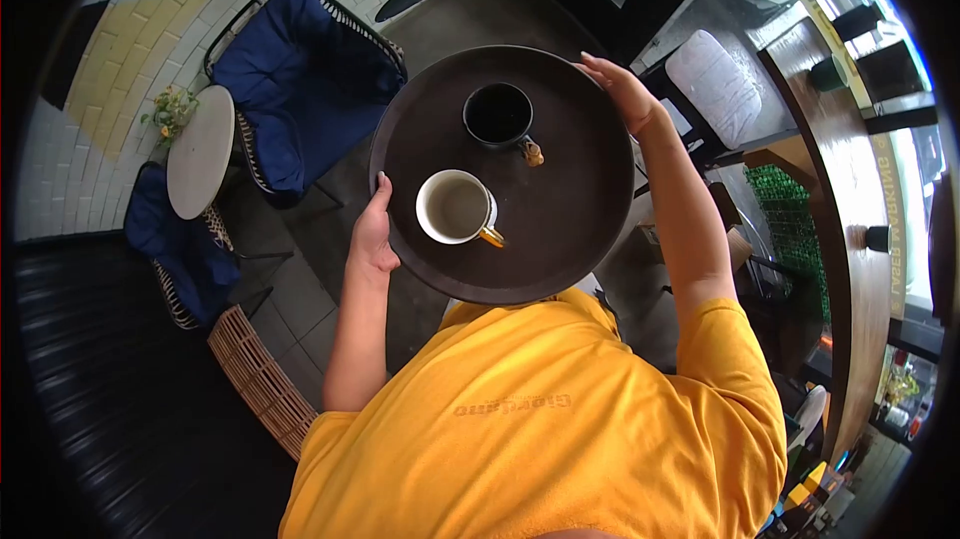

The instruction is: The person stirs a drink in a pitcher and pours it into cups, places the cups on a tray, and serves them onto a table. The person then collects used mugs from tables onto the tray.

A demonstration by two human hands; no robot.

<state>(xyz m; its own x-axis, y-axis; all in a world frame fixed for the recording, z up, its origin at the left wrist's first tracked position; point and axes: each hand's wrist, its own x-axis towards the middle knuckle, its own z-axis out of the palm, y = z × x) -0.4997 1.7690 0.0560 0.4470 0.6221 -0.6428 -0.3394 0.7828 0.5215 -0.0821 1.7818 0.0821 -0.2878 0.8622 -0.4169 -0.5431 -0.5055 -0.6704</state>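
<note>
A round dark brown serving tray [570,229] is held level in front of my yellow shirt. My left hand [374,231] grips its left rim, thumb over the edge and the other fingers hidden beneath. At the upper right, my right hand [622,91] holds the opposite rim, with part of its fingers out of sight under the tray. Two mugs stand on the tray, apart from each other. The black mug [498,115] has a dark inside and a gold-brown figure at its handle. Nearer to me is the white mug [455,207] with a gold handle.
To the left are a blue-cushioned armchair [290,89], a small round table [201,153] with a flower pot [172,111], and a second blue chair [180,239]. A long wooden counter [850,239] runs along the right, near a chair with a pale cushion [713,84].
</note>
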